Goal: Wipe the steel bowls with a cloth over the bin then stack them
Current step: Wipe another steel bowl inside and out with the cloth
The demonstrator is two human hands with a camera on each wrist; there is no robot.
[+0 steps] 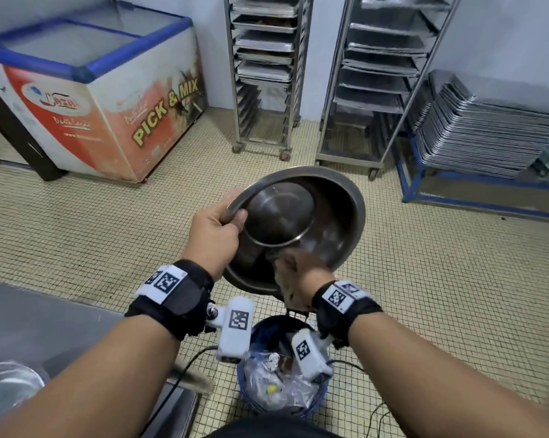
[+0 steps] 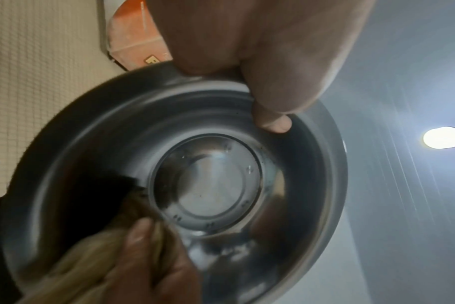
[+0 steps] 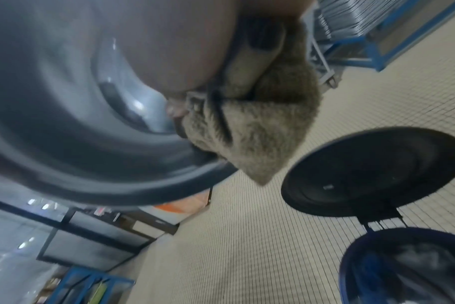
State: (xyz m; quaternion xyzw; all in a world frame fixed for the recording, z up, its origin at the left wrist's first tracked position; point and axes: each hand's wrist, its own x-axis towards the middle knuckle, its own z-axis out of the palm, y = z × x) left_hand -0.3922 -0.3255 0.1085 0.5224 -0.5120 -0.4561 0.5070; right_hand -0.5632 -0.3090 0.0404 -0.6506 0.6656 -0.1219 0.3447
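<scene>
A large steel bowl (image 1: 326, 216) hangs tilted above the blue bin (image 1: 251, 336), its opening turned toward me. My left hand (image 1: 217, 229) grips the bowl's left rim, thumb (image 2: 273, 121) inside the bowl (image 2: 208, 185). My right hand (image 1: 301, 276) holds a beige-brown cloth (image 1: 290, 295) bunched against the lower inner wall. In the left wrist view the cloth (image 2: 86, 261) lies by the flat bottom ring. In the right wrist view the cloth (image 3: 262, 139) hangs off the bowl's (image 3: 65, 144) rim. A second steel bowl (image 1: 7, 387) sits on the steel table (image 1: 45, 317) at lower left.
The bin holds a plastic liner with rubbish, and its black lid (image 3: 372, 172) stands open. A chest freezer (image 1: 108, 105) stands at back left, two tray racks (image 1: 266, 74) behind, and stacked steel trays (image 1: 488, 131) on a blue frame at right. Cables trail over the tiled floor.
</scene>
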